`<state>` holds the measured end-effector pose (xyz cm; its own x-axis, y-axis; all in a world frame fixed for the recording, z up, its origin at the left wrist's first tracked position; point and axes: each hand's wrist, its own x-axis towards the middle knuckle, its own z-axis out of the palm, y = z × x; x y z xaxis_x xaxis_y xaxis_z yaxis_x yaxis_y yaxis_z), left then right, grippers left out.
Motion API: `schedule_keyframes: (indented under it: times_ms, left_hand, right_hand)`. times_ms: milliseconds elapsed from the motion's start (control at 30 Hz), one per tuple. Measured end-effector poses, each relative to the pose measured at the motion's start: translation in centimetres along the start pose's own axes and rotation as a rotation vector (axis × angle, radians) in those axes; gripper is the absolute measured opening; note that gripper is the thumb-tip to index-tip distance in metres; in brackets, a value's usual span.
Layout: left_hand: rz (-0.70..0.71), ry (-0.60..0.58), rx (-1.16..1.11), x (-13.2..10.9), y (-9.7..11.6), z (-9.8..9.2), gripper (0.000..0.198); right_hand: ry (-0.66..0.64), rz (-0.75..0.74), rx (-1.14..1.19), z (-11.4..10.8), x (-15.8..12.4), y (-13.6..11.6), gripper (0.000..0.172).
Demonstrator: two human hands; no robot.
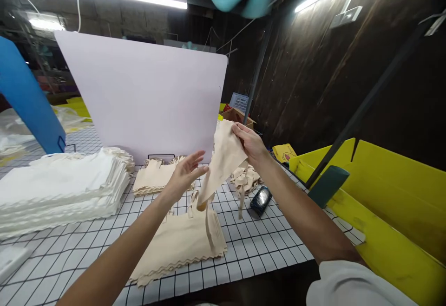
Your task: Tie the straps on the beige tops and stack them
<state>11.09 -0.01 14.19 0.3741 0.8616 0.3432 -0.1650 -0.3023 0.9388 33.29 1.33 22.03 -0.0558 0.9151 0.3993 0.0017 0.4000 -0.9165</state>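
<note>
My right hand (250, 142) is raised over the table and grips the top edge of a beige cloth bag (225, 159), which hangs down with its straps dangling. My left hand (186, 172) is open, fingers spread, just left of the hanging bag and touching its edge. Below them lies a stack of the same beige bags (179, 245) on the white grid-patterned table (258, 245). A second beige stack (153, 178) sits further back, and a small crumpled heap of beige pieces (245, 178) lies right of the held bag.
A tall pile of white folded cloth (59, 187) fills the left of the table. A white panel (146, 92) stands upright at the back. A dark tape roll (261, 199) lies near the heap. A yellow bin (390, 204) stands at the right, a blue panel (28, 97) at the left.
</note>
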Motion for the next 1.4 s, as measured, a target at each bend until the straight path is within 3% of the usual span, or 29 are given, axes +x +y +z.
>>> schedule_keyframes:
  times_ms: [100,233,333,400,533,600,667,767,967,1100,1267,1400]
  left_hand:
    - [-0.025,-0.014,-0.11,0.6,0.0,0.2,0.063]
    - [-0.029,0.172,-0.174,0.0,-0.4,-0.2,0.044]
    - [0.004,0.311,-0.192,-0.5,0.1,-1.5,0.043]
    - [-0.008,0.331,-0.144,-0.5,1.0,-2.4,0.045]
    - [-0.032,0.146,0.118,0.2,3.0,-3.5,0.041]
    - [-0.03,0.027,0.244,0.7,3.6,-3.8,0.037]
    - [-0.06,-0.052,0.3,0.9,3.9,-4.4,0.035]
    - [-0.171,-0.113,0.306,0.6,4.1,-6.4,0.035]
    - [-0.326,-0.093,0.201,-1.3,4.5,-10.8,0.038]
    - [-0.303,-0.066,0.149,-2.1,4.9,-12.4,0.036]
    - [-0.315,-0.176,0.195,-2.8,5.7,-14.3,0.033]
    - [-0.24,-0.135,0.135,-3.0,5.9,-15.4,0.034]
  right_hand:
    - [-0.031,0.065,0.207,2.2,-0.4,0.4,0.051]
    - [-0.031,0.107,0.291,3.5,-0.6,1.7,0.048]
    - [-0.01,0.108,0.245,3.2,-0.7,2.6,0.048]
    - [-0.082,0.13,0.067,2.7,-0.8,2.8,0.044]
    - [-0.427,0.119,-0.281,3.4,-1.3,3.0,0.042]
    - [-0.58,0.122,-0.183,4.8,-1.3,3.5,0.058]
    - [-0.657,0.174,-0.048,6.3,-1.3,4.1,0.054]
    - [-0.593,0.237,0.017,7.1,-0.9,4.7,0.037]
    - [-0.46,0.274,0.135,5.4,0.1,4.0,0.041]
    - [-0.403,0.288,0.122,4.9,0.6,3.5,0.042]
    - [-0.307,0.188,0.212,4.0,1.4,2.3,0.043]
    - [-0.359,0.174,0.083,2.9,1.5,1.6,0.043]
